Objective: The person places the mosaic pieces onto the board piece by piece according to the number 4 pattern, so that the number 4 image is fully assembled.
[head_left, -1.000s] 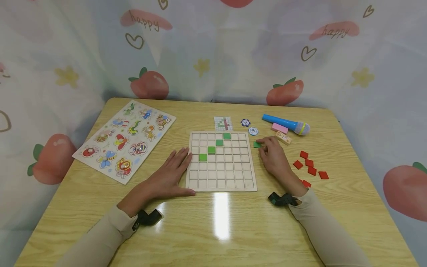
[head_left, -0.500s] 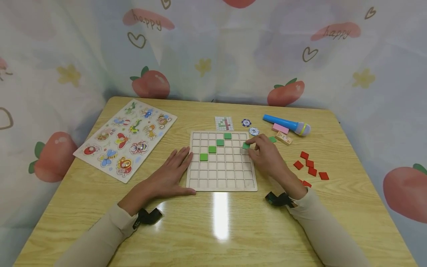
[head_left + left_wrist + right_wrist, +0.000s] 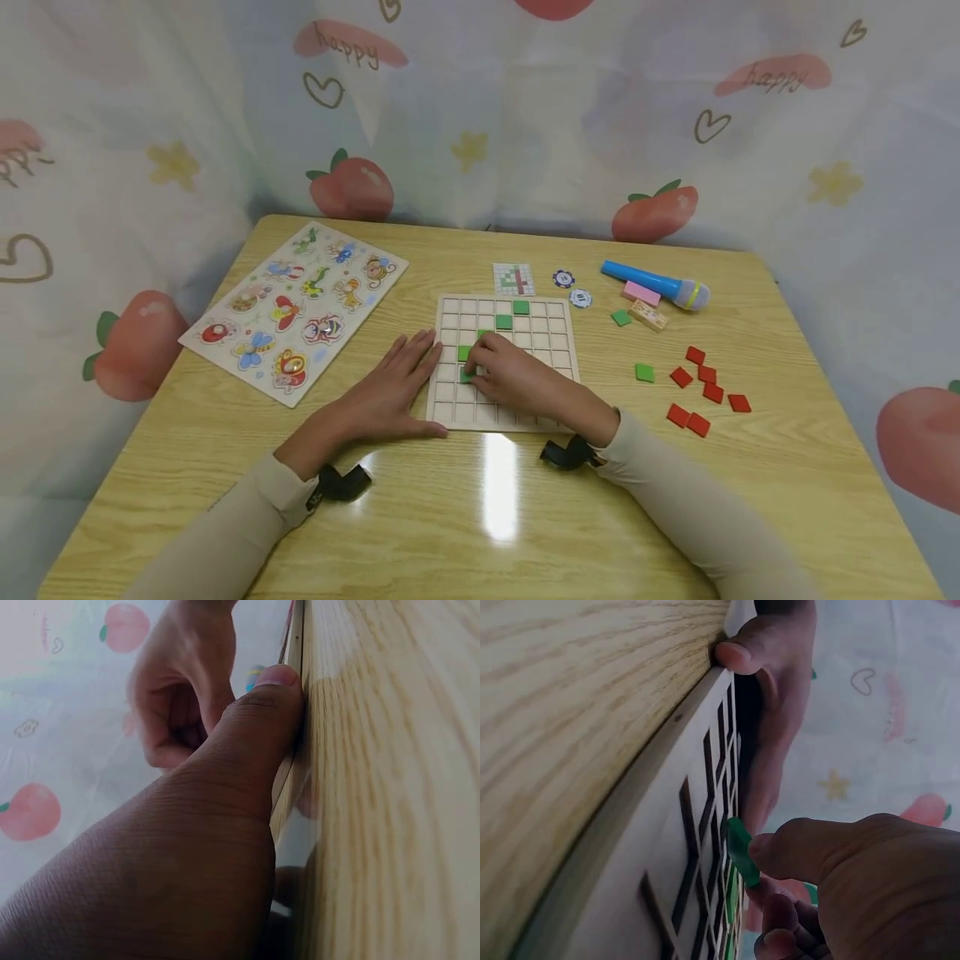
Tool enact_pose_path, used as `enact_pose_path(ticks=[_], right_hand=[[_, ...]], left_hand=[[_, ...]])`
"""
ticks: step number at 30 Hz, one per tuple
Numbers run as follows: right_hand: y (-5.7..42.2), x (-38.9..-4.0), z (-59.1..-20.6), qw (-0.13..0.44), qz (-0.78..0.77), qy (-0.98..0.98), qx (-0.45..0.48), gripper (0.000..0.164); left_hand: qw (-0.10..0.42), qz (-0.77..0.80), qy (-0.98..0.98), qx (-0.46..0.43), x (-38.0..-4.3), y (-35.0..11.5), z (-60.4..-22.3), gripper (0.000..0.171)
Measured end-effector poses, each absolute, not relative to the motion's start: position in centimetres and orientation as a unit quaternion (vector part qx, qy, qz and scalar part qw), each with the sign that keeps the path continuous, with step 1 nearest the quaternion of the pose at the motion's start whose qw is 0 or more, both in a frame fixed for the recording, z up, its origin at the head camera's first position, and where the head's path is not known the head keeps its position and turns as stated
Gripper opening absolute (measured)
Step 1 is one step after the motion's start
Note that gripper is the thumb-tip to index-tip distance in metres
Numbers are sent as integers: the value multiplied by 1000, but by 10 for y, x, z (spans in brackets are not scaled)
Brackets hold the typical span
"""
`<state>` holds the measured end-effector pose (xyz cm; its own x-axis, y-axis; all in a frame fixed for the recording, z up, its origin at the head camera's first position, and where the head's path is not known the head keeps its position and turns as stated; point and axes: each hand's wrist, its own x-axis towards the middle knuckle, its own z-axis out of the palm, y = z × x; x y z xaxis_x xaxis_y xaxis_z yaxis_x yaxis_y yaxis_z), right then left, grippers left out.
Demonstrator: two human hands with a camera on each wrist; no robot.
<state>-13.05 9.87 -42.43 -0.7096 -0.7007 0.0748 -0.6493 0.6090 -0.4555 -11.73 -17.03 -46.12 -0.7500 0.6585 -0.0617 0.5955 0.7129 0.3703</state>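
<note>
My right hand (image 3: 521, 379) reaches over the wooden grid board (image 3: 444, 412) and pinches a green square tile (image 3: 741, 853) between thumb and fingers. In the right wrist view that tile is tilted, one edge right at the grid. Several green tiles (image 3: 504, 322) lie in cells along a diagonal toward the back; one is partly covered by the right hand's fingers. With fingers straight, my left hand (image 3: 381, 393) rests along the board's left edge, its thumb at the front left corner. The left wrist view shows that thumb (image 3: 259, 712) pressed against the board's edge.
Loose green tiles (image 3: 644, 372) and several red tiles (image 3: 682, 377) lie right of the board. Behind are a pattern card (image 3: 513, 280), two poker chips (image 3: 580, 298), a pink block (image 3: 641, 292), a patterned block (image 3: 648, 315) and a blue toy microphone (image 3: 645, 277). An insect puzzle (image 3: 296, 312) sits left.
My right hand has carried a green tile from the table right of the board leftward over the grid, to the cells below the diagonal. The left hand stays in place.
</note>
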Motion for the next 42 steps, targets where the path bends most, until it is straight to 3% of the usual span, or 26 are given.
enact_pose_path(ticks=[13, 18, 24, 28, 34, 42], right_hand=[[99, -135, -425, 33, -225, 891, -393, 5], [118, -130, -423, 16, -234, 891, -388, 16], [179, -131, -419, -90, -313, 916, -236, 24], [222, -130, -427, -130, -317, 933, -108, 24], [271, -110, -440, -130, -287, 949, -25, 25], [304, -82, -445, -96, -252, 963, -21, 25]], left_hand=[[91, 165, 921, 342, -119, -167, -457, 132], [89, 168, 920, 343, -117, -167, -458, 132], [89, 165, 923, 338, -117, -168, -457, 134], [92, 164, 923, 336, -116, -170, -456, 133], [96, 168, 920, 341, -117, -168, -459, 133], [98, 161, 923, 335, -116, -167, -460, 135]])
